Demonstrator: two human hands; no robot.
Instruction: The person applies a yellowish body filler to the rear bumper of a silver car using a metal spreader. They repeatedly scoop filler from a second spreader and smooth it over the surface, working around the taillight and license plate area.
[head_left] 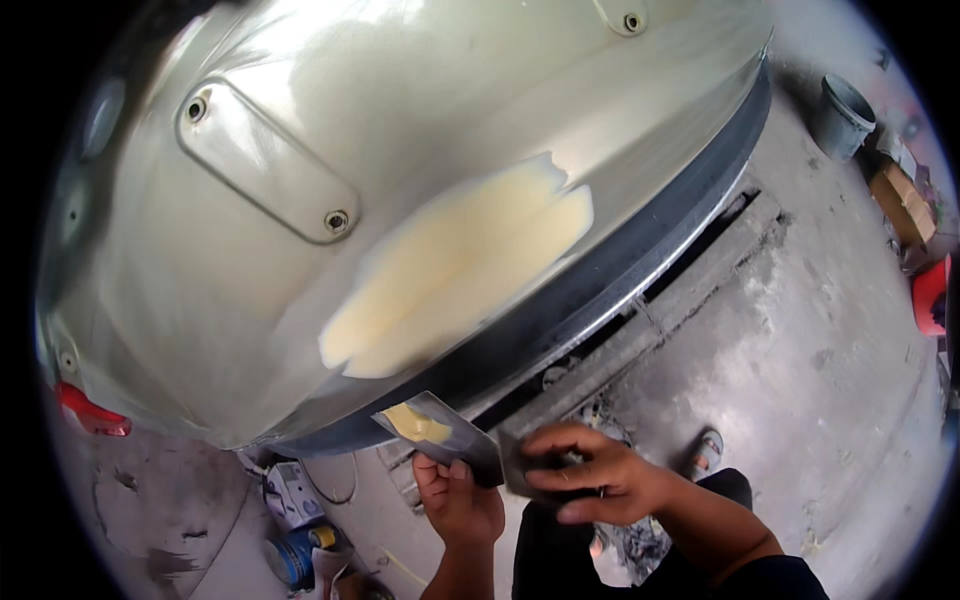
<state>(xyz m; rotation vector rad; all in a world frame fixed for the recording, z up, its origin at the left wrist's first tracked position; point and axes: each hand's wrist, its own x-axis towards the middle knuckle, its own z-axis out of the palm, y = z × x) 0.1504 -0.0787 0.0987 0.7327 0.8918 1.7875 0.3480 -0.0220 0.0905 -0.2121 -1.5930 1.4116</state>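
My left hand (460, 505) grips a flat grey metal plate (462, 450) with a pale yellow lump of paste (415, 421) on its upper end. My right hand (590, 475) is closed on a dark flat blade (520, 455), held by the plate's lower right end, touching or nearly so. Just beyond both hands is a large curved silver-beige panel (400, 110) with two mounting plates. A smooth pale yellow patch (450, 270) runs diagonally across it, above its dark grey lower band (690, 220).
My sandaled foot (708, 452) stands on the concrete floor (780, 400). To the right are a grey bucket (840, 125), a cardboard box (900, 200) and a red container (930, 295). At lower left lie a white box (293, 495) and a blue can (292, 555). A red lamp (95, 410) edges the panel.
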